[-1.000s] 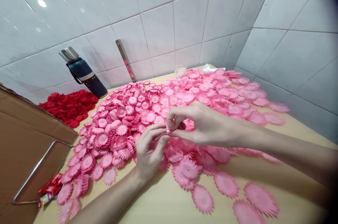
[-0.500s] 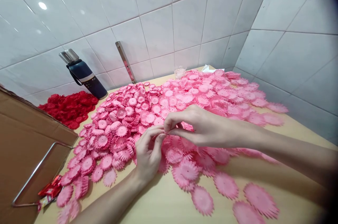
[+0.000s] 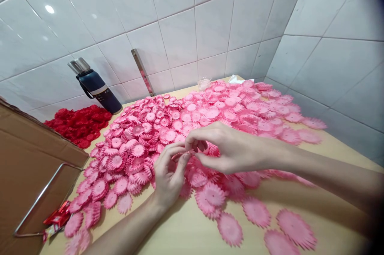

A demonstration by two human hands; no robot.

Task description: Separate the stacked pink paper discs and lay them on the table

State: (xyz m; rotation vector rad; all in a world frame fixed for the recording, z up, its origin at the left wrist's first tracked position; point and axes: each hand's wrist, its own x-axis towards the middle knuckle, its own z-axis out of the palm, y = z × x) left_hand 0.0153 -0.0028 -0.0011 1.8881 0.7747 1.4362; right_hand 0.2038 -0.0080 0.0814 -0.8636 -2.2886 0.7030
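Both of my hands meet fingertip to fingertip above a large heap of pink scalloped paper-like discs [image 3: 138,149]. My left hand [image 3: 169,177] is closed in a pinch, its thumb and fingers bent toward each other. Whatever it pinches is too small and covered to name; a trace of pink shows at the tips. From the right reaches my right hand [image 3: 220,147], with its index finger curled against the left fingertips. Its thumb stands a little apart from that finger, and its other fingers are bent inward. Several larger pink discs [image 3: 213,194] lie flat below the hands.
At the left stand a cardboard box [image 3: 33,171] with a metal wire handle [image 3: 39,199] and a red wrapper [image 3: 58,215]. A dark blue flask [image 3: 100,89] leans beside a red pile [image 3: 79,123]. A metal strip [image 3: 142,73] and clear cup [image 3: 204,83] are by the tiled wall [image 3: 177,43].
My right thumb has moved down and away from its index finger, widening the gap between them. The left hand has hardly moved, and the discs lie as before.
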